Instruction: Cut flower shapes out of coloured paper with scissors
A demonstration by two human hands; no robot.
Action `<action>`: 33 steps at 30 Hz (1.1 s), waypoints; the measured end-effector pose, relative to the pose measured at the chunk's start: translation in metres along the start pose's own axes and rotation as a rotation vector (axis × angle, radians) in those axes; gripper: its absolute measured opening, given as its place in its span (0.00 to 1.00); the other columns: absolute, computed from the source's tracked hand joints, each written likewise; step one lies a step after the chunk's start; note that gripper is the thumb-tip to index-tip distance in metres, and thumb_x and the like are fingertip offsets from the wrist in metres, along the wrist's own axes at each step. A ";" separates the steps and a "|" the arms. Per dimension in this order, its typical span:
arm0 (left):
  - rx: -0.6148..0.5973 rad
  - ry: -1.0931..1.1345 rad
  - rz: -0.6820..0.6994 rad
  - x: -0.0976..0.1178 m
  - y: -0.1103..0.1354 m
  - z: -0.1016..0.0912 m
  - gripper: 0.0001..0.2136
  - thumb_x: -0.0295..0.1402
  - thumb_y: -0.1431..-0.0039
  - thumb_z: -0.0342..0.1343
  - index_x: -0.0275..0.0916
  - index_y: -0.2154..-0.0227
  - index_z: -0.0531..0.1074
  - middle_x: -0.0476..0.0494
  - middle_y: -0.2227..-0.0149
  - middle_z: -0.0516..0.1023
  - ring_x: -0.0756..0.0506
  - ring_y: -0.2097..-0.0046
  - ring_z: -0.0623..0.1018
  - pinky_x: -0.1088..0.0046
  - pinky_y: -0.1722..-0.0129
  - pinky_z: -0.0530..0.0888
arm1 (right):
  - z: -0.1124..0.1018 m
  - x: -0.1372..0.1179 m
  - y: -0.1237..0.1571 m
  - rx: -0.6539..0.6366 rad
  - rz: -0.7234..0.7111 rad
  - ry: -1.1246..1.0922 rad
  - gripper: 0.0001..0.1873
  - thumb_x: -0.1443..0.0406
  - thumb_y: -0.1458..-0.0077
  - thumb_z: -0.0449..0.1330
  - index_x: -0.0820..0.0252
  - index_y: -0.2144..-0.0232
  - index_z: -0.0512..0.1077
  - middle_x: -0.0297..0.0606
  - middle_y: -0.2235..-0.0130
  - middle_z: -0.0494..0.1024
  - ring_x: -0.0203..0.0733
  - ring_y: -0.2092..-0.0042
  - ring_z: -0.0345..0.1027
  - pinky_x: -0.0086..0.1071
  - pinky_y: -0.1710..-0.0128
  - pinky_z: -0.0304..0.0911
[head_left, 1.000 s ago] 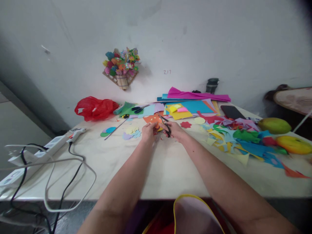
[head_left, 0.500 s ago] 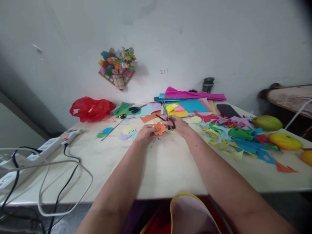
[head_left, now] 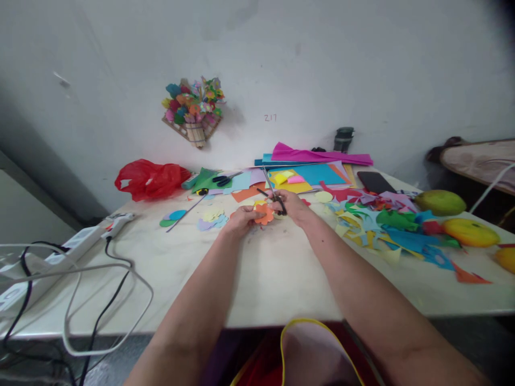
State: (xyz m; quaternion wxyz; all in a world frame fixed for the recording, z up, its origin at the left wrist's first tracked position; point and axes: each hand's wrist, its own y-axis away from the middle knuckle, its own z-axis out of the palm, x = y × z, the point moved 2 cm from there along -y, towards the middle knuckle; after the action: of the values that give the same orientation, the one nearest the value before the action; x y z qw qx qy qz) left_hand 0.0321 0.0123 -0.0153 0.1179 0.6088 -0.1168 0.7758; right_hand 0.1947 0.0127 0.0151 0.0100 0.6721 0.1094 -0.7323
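Note:
My left hand [head_left: 241, 220] pinches an orange paper flower [head_left: 264, 214] by its left edge, above the middle of the table. In my right hand [head_left: 292, 205] is a pair of scissors [head_left: 269, 179] with dark handles, its blades pointing up and away from the flower. The fingertips of my right hand are close to the flower's right edge; whether they touch it I cannot tell. Yellow paper shows just behind the flower. To the left of my left hand lie pale yellow, blue and lilac paper cut-outs [head_left: 213, 219].
Paper scraps [head_left: 386, 225] and mangoes [head_left: 470, 232] cover the right side, with a phone [head_left: 376, 182] behind. Coloured sheets [head_left: 317, 175] and a second pair of scissors [head_left: 226, 179] lie at the back. Left are a red plastic bag [head_left: 151, 179] and a power strip [head_left: 76, 244] with cables.
The scissors' blades have tilted slightly to the left in my right hand. The orange flower has turned a little in my left fingers, and yellow paper now shows behind it.

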 end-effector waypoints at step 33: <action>0.257 0.160 0.067 0.009 0.000 -0.011 0.10 0.27 0.61 0.70 0.32 0.76 0.75 0.40 0.72 0.79 0.43 0.69 0.81 0.64 0.63 0.79 | -0.024 -0.001 0.004 -0.277 0.121 0.366 0.14 0.60 0.52 0.67 0.62 0.76 0.68 0.35 0.79 0.74 0.31 0.81 0.62 0.23 0.87 0.46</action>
State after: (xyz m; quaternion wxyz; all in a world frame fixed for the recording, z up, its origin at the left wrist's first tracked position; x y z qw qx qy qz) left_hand 0.0198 0.0162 -0.0094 0.0219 0.5508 -0.0268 0.8339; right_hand 0.2192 0.0127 0.0134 0.1262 0.7911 0.1684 -0.5744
